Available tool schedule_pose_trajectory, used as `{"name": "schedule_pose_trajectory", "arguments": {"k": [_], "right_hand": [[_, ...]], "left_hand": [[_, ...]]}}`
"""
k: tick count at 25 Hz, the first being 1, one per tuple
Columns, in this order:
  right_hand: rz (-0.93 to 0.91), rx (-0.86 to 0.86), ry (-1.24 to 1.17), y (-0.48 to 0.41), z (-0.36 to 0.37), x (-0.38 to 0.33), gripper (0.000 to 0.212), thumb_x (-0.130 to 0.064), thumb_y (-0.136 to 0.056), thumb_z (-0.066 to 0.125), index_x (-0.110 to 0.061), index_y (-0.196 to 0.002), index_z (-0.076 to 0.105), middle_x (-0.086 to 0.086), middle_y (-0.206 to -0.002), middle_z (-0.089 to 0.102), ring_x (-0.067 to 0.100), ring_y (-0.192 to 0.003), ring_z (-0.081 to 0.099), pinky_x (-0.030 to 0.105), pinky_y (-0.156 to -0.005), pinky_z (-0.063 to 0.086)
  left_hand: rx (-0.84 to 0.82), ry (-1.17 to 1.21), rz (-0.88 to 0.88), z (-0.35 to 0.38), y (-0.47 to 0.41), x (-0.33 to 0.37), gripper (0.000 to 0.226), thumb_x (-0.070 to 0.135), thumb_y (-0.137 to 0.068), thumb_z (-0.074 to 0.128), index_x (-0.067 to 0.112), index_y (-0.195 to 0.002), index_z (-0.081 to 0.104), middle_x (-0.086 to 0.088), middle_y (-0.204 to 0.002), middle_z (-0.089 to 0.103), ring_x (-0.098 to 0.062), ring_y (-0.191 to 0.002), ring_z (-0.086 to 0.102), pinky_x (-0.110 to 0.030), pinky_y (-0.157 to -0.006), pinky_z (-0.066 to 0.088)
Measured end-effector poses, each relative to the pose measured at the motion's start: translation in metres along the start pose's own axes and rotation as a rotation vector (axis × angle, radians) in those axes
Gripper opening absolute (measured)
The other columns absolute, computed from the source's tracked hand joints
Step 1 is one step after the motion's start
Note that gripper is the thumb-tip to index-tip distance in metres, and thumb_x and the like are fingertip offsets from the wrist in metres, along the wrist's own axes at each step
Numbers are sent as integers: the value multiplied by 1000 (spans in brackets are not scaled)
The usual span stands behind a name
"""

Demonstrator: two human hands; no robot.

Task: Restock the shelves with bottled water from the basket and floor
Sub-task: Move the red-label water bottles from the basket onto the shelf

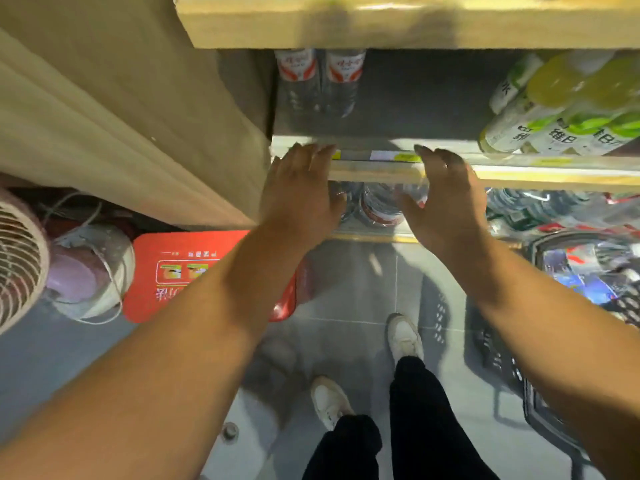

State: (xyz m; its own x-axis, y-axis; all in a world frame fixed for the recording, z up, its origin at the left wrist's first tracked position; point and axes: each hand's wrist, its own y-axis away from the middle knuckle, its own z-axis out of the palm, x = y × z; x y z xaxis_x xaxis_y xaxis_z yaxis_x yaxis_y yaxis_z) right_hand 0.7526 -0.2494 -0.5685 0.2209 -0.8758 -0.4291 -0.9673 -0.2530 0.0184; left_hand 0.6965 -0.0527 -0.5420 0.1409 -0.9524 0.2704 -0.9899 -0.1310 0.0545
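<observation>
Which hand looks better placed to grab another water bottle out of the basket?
Probably the right hand. The dark basket with bottles in it sits on the floor at the person's right, just below that arm. The left hand is empty too, but it is farther from the basket.

Two clear water bottles with red-white labels [320,81] on the shelf, two bare hands – left [301,192], right [446,199] – two white shoes [403,336], one black plastic basket [540,393].

Dim indoor light, warm yellow cast. Brightest at top: glare on the shelf edge [398,26]. Shelf recess at centre very dark. Soft shadows on floor tiles [353,282] lower centre. Motion blur throughout; labels smeared. Wide-angle bending at left and right edges.
</observation>
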Motion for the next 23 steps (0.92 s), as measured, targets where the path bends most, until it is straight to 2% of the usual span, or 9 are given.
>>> {"name": "schedule_pose_trajectory", "arguments": {"k": [3,6,10,12,15,17,21,23], "right_hand": [[34,18,132,52,-31,13,69,-51,-82,52,-24,-145,42,13,-145,45,36,-134,40,51,-106,37],[115,101,164,103,-52,38,66,-51,-82,49,-24,-142,45,14,-144,47,38,-136,39,55,-108,34],[305,-14,194,151,-63,87,77,-60,-81,33,-26,-149,32,12,-152,39,35,-142,32,54,-111,30],[413,-49,208,172,-66,118,80,-63,-81,28,-28,-153,23,10,-155,34,33,-143,30,51,-114,26],[571,-91,167,199,-73,160,74,-60,-90,39,-31,-154,16,8,-159,24,31,-145,21,46,-118,20],[636,-117,108,215,-82,191,72,-56,-92,42,-31,-154,14,8,-161,18,33,-146,17,48,-118,19],[777,-138,-23,241,-101,255,72,-47,-92,53,-33,-153,18,6,-161,18,31,-148,14,51,-119,15],[839,-109,-50,256,-108,286,72,-43,-90,58,-31,-152,23,8,-160,23,32,-147,18,51,-119,17]], "left_hand": [[-39,-52,61,-4,33,24,70,38,-84,60,12,-146,40,-14,-147,44,-36,-142,33,-52,-115,26],[3,-2,121,-4,61,62,67,38,-83,60,9,-141,46,-17,-144,48,-39,-140,36,-54,-114,28],[47,-78,262,4,83,123,67,46,-82,46,5,-134,54,-20,-133,57,-39,-130,50,-51,-108,41],[-5,-99,350,19,85,157,67,47,-83,47,5,-135,52,-20,-134,56,-39,-131,49,-51,-109,40],[-126,-131,374,45,80,212,69,46,-85,60,8,-141,46,-15,-143,48,-35,-138,40,-48,-113,35],[-195,-124,405,64,73,255,72,45,-83,66,10,-142,44,-13,-145,46,-35,-136,39,-49,-113,35],[-190,-6,573,102,63,327,68,36,-77,68,1,-133,54,-22,-131,55,-43,-122,52,-60,-99,45],[-297,-98,576,117,58,363,72,42,-80,69,6,-140,48,-18,-137,52,-38,-132,46,-55,-110,37]]}}
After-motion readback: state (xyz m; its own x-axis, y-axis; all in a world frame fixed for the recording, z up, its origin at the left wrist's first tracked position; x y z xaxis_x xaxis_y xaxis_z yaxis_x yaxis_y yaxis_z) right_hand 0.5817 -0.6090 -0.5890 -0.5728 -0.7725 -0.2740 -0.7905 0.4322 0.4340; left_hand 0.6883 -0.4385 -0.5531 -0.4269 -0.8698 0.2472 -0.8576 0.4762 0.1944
